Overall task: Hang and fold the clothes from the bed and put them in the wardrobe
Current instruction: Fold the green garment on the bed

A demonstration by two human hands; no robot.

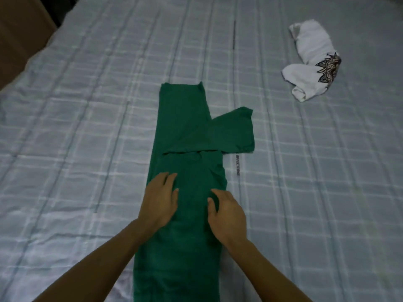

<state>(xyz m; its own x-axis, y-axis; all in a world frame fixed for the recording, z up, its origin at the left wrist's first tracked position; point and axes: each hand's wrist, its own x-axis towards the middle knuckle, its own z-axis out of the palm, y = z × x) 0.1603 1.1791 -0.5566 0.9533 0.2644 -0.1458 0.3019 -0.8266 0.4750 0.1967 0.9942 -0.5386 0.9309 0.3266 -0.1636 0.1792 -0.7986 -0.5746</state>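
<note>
Bed (87, 110): pale checked cover under everything
Green shirt (185, 131): lying mid-bed as a long strip, one sleeve sticking out right
White garment (309, 59): crumpled, far right, well apart
Left hand (160, 201): flat on the shirt, fingers straight
Right hand (226, 214): on the shirt, fingers bent; grasp impossible to tell

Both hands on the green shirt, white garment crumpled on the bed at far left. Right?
One thing is wrong: the white garment lies crumpled at the far right of the bed, not the far left, as the head view shows. The rest holds: the left hand and right hand are both on the green shirt.
</note>
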